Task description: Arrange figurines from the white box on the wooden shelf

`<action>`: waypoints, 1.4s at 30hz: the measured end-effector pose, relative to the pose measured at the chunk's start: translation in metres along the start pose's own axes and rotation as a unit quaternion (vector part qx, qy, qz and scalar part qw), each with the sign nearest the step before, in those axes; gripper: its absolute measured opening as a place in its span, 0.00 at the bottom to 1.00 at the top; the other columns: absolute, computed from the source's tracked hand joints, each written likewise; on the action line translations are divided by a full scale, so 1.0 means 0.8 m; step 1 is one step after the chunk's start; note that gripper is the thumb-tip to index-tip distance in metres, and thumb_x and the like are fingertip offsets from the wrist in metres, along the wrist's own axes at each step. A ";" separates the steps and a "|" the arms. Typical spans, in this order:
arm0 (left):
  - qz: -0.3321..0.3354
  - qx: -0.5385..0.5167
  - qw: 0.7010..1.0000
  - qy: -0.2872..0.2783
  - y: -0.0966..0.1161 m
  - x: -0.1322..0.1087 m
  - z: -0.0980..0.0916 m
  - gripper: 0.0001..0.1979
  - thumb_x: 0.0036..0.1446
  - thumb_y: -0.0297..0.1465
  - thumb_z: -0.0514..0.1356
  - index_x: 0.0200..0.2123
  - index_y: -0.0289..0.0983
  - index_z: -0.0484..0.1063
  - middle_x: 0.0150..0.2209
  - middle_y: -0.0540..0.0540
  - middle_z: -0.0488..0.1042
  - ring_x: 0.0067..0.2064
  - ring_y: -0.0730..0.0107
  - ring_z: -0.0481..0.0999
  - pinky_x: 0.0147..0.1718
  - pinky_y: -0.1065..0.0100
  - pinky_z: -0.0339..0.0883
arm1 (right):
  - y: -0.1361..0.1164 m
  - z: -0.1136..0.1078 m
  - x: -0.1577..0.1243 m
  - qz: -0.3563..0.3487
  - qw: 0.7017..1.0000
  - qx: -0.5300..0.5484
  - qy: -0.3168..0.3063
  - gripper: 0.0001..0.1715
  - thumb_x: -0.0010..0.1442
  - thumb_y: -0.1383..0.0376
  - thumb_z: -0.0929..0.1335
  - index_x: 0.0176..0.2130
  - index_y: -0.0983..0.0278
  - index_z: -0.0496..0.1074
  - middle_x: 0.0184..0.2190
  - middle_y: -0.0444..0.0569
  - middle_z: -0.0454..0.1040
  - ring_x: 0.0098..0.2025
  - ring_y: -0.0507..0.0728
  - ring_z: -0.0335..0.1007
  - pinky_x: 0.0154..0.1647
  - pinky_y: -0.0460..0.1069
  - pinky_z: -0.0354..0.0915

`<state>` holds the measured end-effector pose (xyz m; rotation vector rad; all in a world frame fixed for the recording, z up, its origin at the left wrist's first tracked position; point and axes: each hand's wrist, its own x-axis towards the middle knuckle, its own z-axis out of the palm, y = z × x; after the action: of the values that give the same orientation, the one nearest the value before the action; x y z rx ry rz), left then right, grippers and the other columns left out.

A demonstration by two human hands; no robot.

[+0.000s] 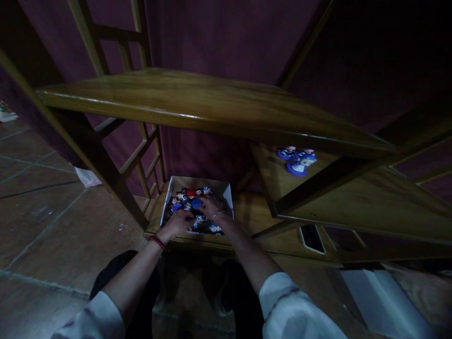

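A shallow white cardboard box (229,200) holds several small painted figurines (190,193), some standing and some lying. My right hand (211,208) reaches into the box, its fingers closed on a figurine whose round blue base (197,203) faces up. My left hand (180,221), with a red bead bracelet at the wrist, is over the box's front left part. Its fingers curl down among the figurines, and what they hold, if anything, is hidden. Just beyond them shows another blue-purple round base (176,207).
The box sits on the low wooden shelf (247,207). A thick upper shelf board (183,101) runs above my hands. To the right, figurines on blue bases (300,165) stand on a mid-level shelf. A phone (312,238) lies below them. Lattice side bars (141,155) rise at left.
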<state>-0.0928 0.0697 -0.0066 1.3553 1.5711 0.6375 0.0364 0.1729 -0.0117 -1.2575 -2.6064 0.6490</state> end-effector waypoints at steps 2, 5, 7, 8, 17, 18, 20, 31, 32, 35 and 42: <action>0.006 0.004 1.000 -0.006 -0.004 0.000 -0.002 0.11 0.46 0.35 0.52 0.25 0.34 0.69 0.21 0.50 0.70 0.24 0.75 0.69 0.22 0.76 0.59 | 0.000 0.005 0.004 -0.007 1.000 -0.016 -0.016 0.28 0.46 0.67 0.68 0.48 0.56 0.64 0.45 0.47 0.68 0.44 0.55 0.65 0.44 0.46 0.59; 0.013 0.014 1.000 -0.001 -0.007 -0.001 -0.002 0.11 0.46 0.36 0.52 0.25 0.34 0.69 0.21 0.51 0.70 0.25 0.76 0.68 0.23 0.76 0.58 | -0.001 0.008 0.005 -0.008 0.999 -0.049 -0.012 0.30 0.45 0.66 0.68 0.49 0.56 0.63 0.49 0.48 0.65 0.48 0.57 0.62 0.47 0.48 0.57; 0.015 0.017 1.000 0.002 -0.007 -0.002 -0.001 0.11 0.47 0.36 0.52 0.25 0.35 0.69 0.21 0.51 0.69 0.24 0.76 0.67 0.23 0.77 0.58 | -0.003 0.006 0.004 -0.001 0.998 -0.061 -0.006 0.29 0.46 0.65 0.67 0.50 0.58 0.63 0.48 0.50 0.66 0.47 0.57 0.63 0.46 0.48 0.58; 0.016 0.018 1.000 0.003 -0.006 -0.002 -0.001 0.11 0.47 0.35 0.52 0.24 0.35 0.69 0.21 0.51 0.69 0.24 0.76 0.67 0.23 0.77 0.57 | -0.004 0.005 0.003 0.003 0.998 -0.061 -0.003 0.29 0.47 0.65 0.67 0.50 0.59 0.62 0.47 0.50 0.67 0.46 0.57 0.64 0.45 0.48 0.59; 0.008 0.039 0.999 -0.001 0.004 -0.005 -0.005 0.10 0.47 0.35 0.53 0.24 0.35 0.70 0.20 0.52 0.69 0.24 0.76 0.67 0.22 0.77 0.58 | 0.000 -0.003 0.006 0.069 0.997 0.009 0.022 0.28 0.50 0.67 0.63 0.51 0.55 0.59 0.37 0.43 0.73 0.35 0.52 0.68 0.37 0.45 0.61; 0.004 0.026 1.000 -0.005 0.005 -0.005 -0.006 0.10 0.47 0.34 0.53 0.24 0.35 0.70 0.20 0.51 0.69 0.24 0.76 0.68 0.22 0.77 0.58 | 0.001 -0.003 0.006 0.063 0.997 0.020 0.029 0.27 0.50 0.68 0.63 0.51 0.55 0.60 0.39 0.43 0.72 0.36 0.52 0.68 0.38 0.44 0.61; -0.017 -0.017 1.000 -0.006 0.005 -0.005 -0.007 0.09 0.47 0.33 0.53 0.24 0.34 0.69 0.19 0.51 0.70 0.23 0.75 0.69 0.22 0.76 0.60 | 0.003 -0.003 0.008 0.063 0.997 0.033 0.037 0.27 0.50 0.68 0.64 0.50 0.55 0.61 0.41 0.43 0.71 0.37 0.52 0.68 0.40 0.45 0.61; -0.159 -0.162 0.968 0.106 0.014 0.001 -0.021 0.06 0.52 0.28 0.53 0.29 0.31 0.66 0.20 0.48 0.71 0.26 0.70 0.74 0.23 0.74 0.68 | 0.019 0.004 0.014 0.097 0.992 0.066 0.054 0.22 0.50 0.65 0.65 0.47 0.59 0.64 0.40 0.47 0.72 0.40 0.56 0.68 0.40 0.48 0.62; -0.162 -0.162 0.967 0.110 0.017 0.000 -0.022 0.06 0.52 0.28 0.53 0.29 0.32 0.66 0.20 0.47 0.72 0.26 0.71 0.75 0.23 0.74 0.68 | 0.019 0.005 0.014 0.099 0.991 0.064 0.055 0.20 0.50 0.66 0.65 0.46 0.59 0.64 0.40 0.47 0.72 0.40 0.55 0.68 0.40 0.48 0.62; -0.166 -0.167 0.965 0.115 0.021 -0.002 -0.023 0.05 0.52 0.28 0.53 0.29 0.32 0.66 0.22 0.47 0.72 0.26 0.72 0.74 0.23 0.76 0.68 | 0.017 0.004 0.007 0.096 0.992 0.046 0.073 0.17 0.50 0.69 0.64 0.42 0.62 0.66 0.38 0.48 0.71 0.39 0.54 0.67 0.40 0.47 0.61; -0.155 -0.186 0.961 0.130 0.012 0.003 -0.023 0.04 0.50 0.27 0.53 0.27 0.32 0.64 0.20 0.48 0.70 0.25 0.71 0.74 0.23 0.73 0.69 | 0.008 -0.005 -0.021 -0.017 1.000 -0.024 0.009 0.09 0.51 0.67 0.64 0.34 0.61 0.71 0.37 0.46 0.70 0.38 0.53 0.65 0.39 0.47 0.60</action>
<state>-0.1043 0.0779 0.0088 0.7487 1.7192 0.8881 0.0526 0.1647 -0.0101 -1.2244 -2.6376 0.5700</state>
